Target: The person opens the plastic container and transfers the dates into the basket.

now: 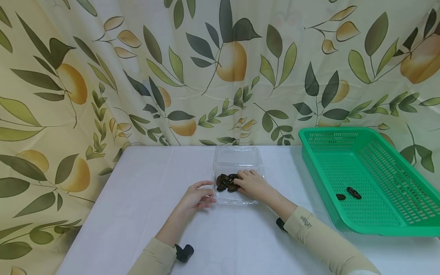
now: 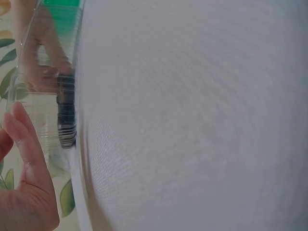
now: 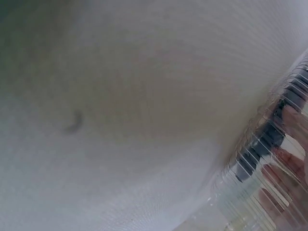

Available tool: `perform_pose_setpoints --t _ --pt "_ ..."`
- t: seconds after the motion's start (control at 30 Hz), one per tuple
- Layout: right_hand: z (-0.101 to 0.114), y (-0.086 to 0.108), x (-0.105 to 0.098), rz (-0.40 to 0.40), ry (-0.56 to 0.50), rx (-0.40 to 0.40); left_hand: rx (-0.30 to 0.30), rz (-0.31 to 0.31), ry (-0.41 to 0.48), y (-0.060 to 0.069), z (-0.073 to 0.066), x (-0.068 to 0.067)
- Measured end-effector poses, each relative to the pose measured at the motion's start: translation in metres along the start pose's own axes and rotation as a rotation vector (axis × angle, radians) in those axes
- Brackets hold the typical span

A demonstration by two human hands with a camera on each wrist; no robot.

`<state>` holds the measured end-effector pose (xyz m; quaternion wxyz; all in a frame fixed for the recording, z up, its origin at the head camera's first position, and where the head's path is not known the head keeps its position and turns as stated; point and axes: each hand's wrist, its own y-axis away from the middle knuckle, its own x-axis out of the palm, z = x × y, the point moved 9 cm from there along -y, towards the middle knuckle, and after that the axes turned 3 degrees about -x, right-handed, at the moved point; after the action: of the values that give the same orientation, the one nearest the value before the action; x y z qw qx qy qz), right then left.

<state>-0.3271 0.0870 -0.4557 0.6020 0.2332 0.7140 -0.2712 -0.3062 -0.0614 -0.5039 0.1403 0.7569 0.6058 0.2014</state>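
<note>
An open clear plastic clamshell box (image 1: 237, 200) stands on the white table with its lid raised at the back. Several glossy dark brown dates (image 1: 225, 182) lie inside it in a cluster. My right hand (image 1: 252, 185) reaches into the box from the right, its fingers down at the dates. Through the ribbed clear wall in the right wrist view, those fingers (image 3: 284, 192) show beside the dates; whether they pinch one is unclear. At the box's left side is my left hand (image 1: 197, 196), fingers relaxed and fingertips at the clear wall.
A green plastic basket (image 1: 317, 191) stands at the right of the table. Inside lie a dark date (image 1: 354, 193) and a smaller dark piece (image 1: 340, 196). Behind the table hangs a fruit-and-leaf patterned curtain (image 1: 275, 95).
</note>
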Motion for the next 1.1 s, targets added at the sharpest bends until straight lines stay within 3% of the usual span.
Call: perform_pose_setpoints --t 0.67,1.1 --pt "-0.004 0.004 -0.033 -0.142 0.064 -0.015 0.002 -0.008 0.009 -0.001 0.000 -0.001" --pt "-0.019 0.025 -0.063 -0.196 0.067 0.060 0.003 0.007 0.008 -0.001 0.001 -0.001"
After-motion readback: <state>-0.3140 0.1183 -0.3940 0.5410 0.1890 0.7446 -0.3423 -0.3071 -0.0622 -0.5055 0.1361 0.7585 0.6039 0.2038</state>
